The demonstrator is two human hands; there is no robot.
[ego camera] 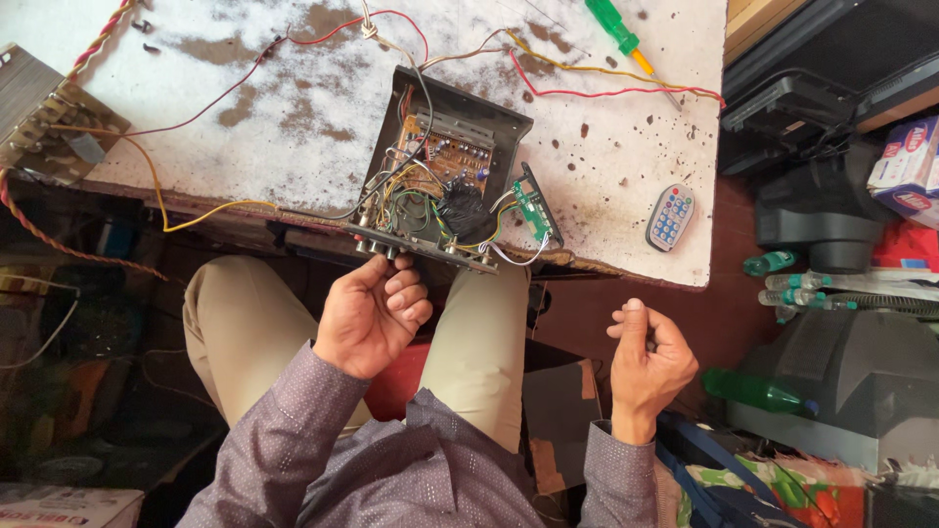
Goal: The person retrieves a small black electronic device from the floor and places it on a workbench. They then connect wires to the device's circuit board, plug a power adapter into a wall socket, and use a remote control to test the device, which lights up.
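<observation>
At the far left, a ribbed metal transformer block [44, 112] is sitting on the worn, blotchy white tabletop [293, 88], with a twisted red-and-white cord [98, 39] running past it and thin yellow and red wires trailing toward the centre. The left hand [372, 318] is curling its fingers loosely around the knobs on the front edge of an open dark metal amplifier chassis [445, 176], touching them rather than clamping hard. The chassis is lying at the near edge of the table, just above the person's knees, showing a brown circuit board [445, 147], tangled coloured wiring and a lump of black tape. A small green board [533, 210] is hanging beside its right wall. Farther right, a green-handled screwdriver [616, 29] and a rounded grey remote control [670, 217] are lying on the tabletop. The right hand [646, 367] is hovering below the table, fingers half curled together, holding nothing visible.
</observation>
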